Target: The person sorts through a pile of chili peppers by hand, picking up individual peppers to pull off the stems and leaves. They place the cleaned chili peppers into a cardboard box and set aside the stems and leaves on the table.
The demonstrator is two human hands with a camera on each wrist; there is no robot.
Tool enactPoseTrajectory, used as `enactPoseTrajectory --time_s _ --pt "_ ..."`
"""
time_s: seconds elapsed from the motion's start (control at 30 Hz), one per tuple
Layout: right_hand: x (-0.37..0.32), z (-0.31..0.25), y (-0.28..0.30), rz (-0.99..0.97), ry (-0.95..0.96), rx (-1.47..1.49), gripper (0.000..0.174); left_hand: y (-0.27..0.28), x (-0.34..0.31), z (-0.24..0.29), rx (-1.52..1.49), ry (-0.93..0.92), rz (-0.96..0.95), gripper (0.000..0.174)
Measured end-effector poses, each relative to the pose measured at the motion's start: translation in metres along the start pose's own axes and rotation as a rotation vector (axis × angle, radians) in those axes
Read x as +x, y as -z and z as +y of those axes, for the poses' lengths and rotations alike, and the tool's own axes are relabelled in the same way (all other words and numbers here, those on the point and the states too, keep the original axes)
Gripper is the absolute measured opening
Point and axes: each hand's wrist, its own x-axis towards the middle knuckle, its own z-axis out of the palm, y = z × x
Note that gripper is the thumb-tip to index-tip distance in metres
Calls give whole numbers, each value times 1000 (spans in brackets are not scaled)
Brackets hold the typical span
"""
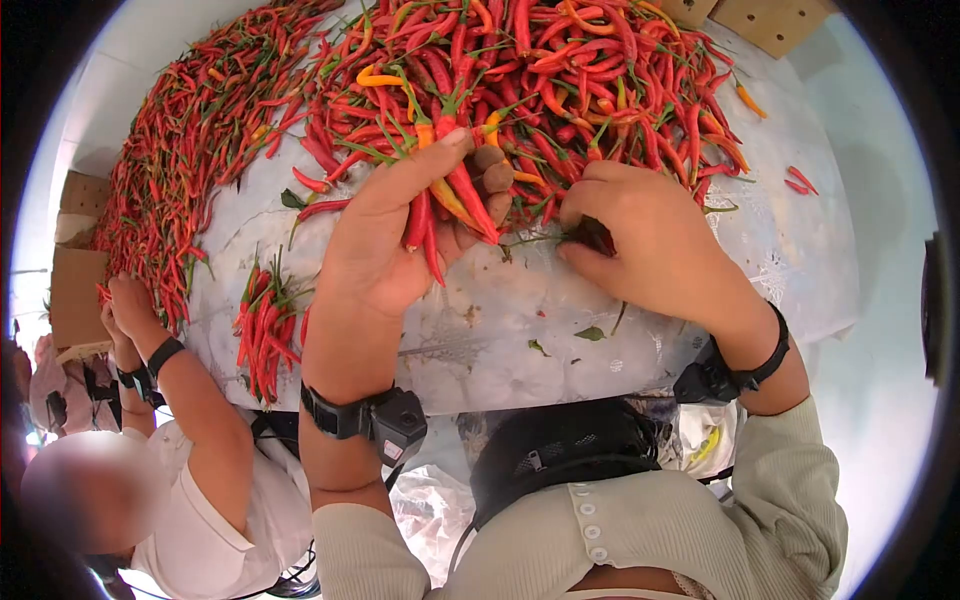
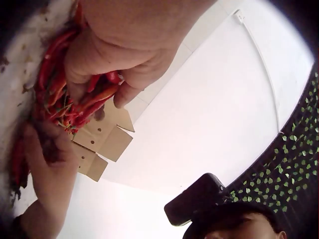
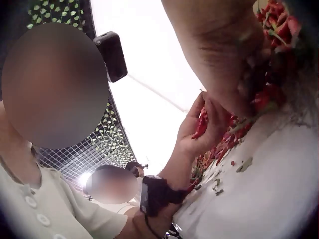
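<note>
My left hand (image 1: 375,245) grips a small bunch of red and orange chili peppers (image 1: 463,190), their green stems pointing away from me past the thumb. Beside it, to the right, my right hand (image 1: 650,235) has its fingers curled in with the thumb below. It pinches a dark red chili pepper (image 1: 592,236), mostly hidden by the fingers, and a thin stem sticks out to the left. Right behind both hands lies a big heap of red chili peppers (image 1: 560,70) with a few orange ones mixed in. In the left wrist view the bunch (image 2: 99,94) shows between the left fingers.
A sorted bunch of chili peppers (image 1: 266,335) lies left of my left forearm. Another heap (image 1: 200,150) spreads along the left. Loose leaves (image 1: 590,333) are scattered on the white tablecloth (image 1: 480,360). Cardboard boxes (image 1: 775,25) stand behind. Another person (image 1: 210,440) works at the left.
</note>
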Motion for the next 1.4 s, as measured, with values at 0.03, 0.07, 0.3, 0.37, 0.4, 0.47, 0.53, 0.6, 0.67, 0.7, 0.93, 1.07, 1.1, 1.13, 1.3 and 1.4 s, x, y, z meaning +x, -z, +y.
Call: enactPoseTrajectory --time_s 0.03,0.07,0.3,0.37,0.4,0.47,0.53,0.6,0.67,0.7,0.93,1.07,1.1,1.13,1.3,1.4 --pt "0 2 -1 25 0 55 15 -1 0 0 -11 -4 12 18" --pt "1 3 -1 49 1 109 15 -1 0 0 2 -10 9 18" --pt "9 6 11 78 -208 587 17 1 1 1 -34 -20 -31 19" --pt "11 14 4 128 -176 854 20 0 1 0 11 -9 -35 19" --pt "11 12 6 115 -199 922 21 -3 0 -1 58 -1 -23 19" --pt "10 6 10 87 -248 1061 23 -8 -1 -4 157 9 10 22" --pt "11 4 9 84 -232 1122 24 -14 -2 -9 265 7 57 23" --pt "12 2 8 108 -229 1163 25 -17 -4 -10 322 26 44 24" --pt "12 0 7 160 -242 1182 24 -19 -6 -10 367 56 28 26" --pt "13 1 6 172 -231 1149 23 -20 -7 -10 384 77 18 27" --pt "13 5 -5 300 -159 940 23 -23 -9 -14 427 120 -35 33" --pt "15 9 0 390 -180 814 21 -20 -8 -11 307 106 -90 28" --pt "15 11 0 396 -157 779 20 -18 -9 -10 287 88 -94 27" --pt "14 13 0 401 -135 743 20 -17 -9 -10 267 70 -97 26" --pt "9 9 5 298 -122 465 15 -16 -9 -9 263 21 -131 25" --pt "7 12 2 241 -11 189 16 -17 -9 -8 249 17 -154 25"
